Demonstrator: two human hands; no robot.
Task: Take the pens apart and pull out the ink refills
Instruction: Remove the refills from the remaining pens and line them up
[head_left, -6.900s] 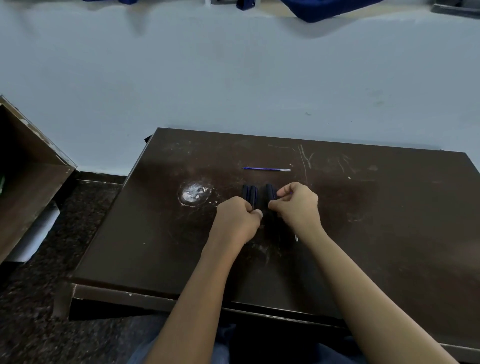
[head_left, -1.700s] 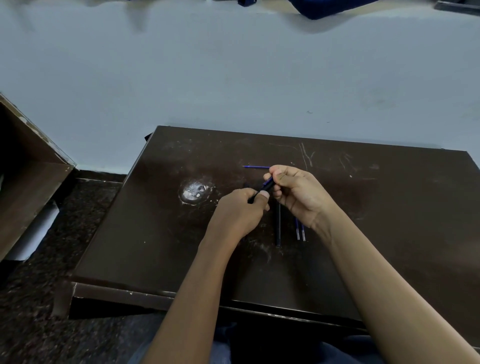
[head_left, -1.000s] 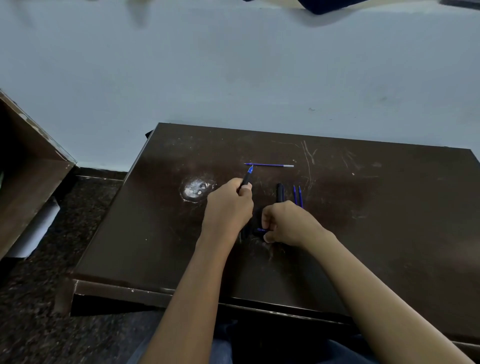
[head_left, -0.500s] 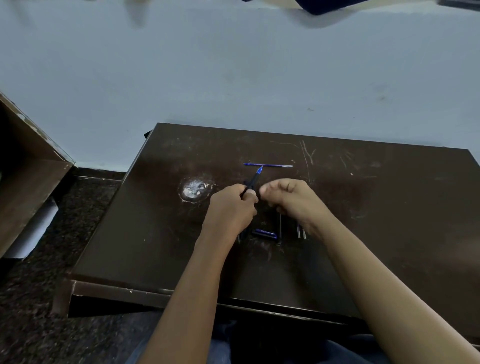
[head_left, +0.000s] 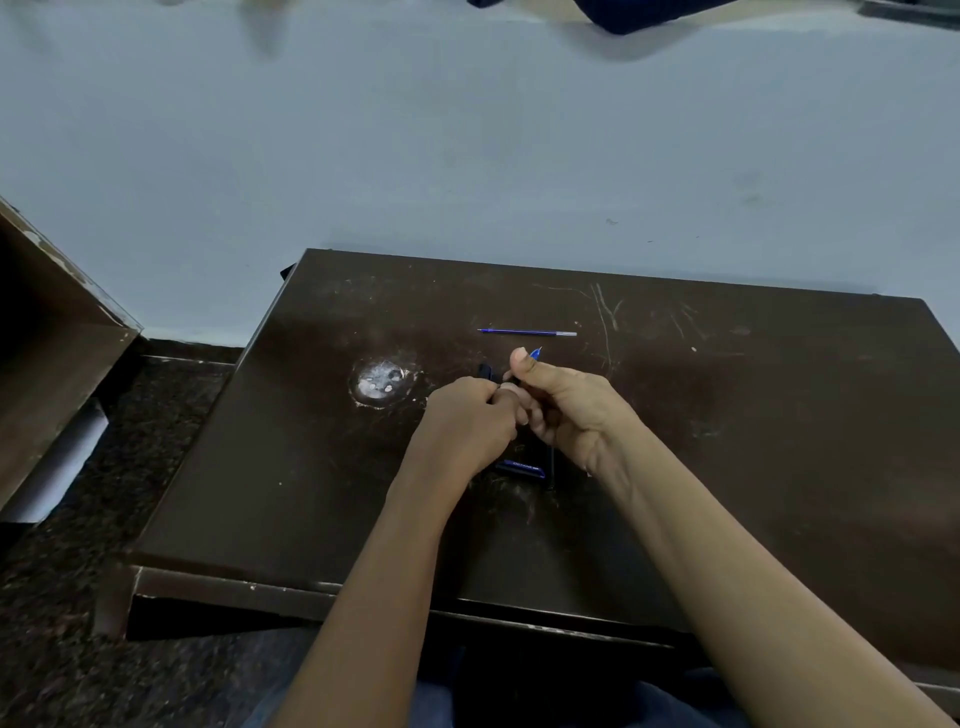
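Pinching a pen (head_left: 535, 354) near its blue tip, the right hand (head_left: 569, 413) lays its thumb along the barrel and curls its other fingers beneath it. Only the tip shows past the thumbnail, pointing toward the far edge of the table (head_left: 753, 467). Left hand (head_left: 470, 422): fingers curled into a tight fist, thumb pressed against the right fingers, closed on the near part of the same pen, which is hidden between the two hands. Both hands are held over the middle of the table, touching each other. Black pen piece (head_left: 484, 371): juts out just beyond the left knuckles; held or lying flat, cannot tell. Blue cap (head_left: 522, 468): lies on the table below the hands, toward the near edge, lengthwise left to right, with small lettering too fine to read. Thin black rod (head_left: 551, 470): lies just right of the cap, pointing from near edge to far edge, its upper end covered by the right hand. Ink refill (head_left: 527, 332): blue with a pale right end, lies apart from the hands toward the far edge, parallel to it. Worn pale patch (head_left: 382, 382): round, on the tabletop left of the hands. Table surface: dark brown, scratched toward the far right. Pale blue wall (head_left: 467, 156) behind the far edge; wooden cabinet (head_left: 47, 364) beyond the left edge; dark speckled floor (head_left: 62, 623) below.
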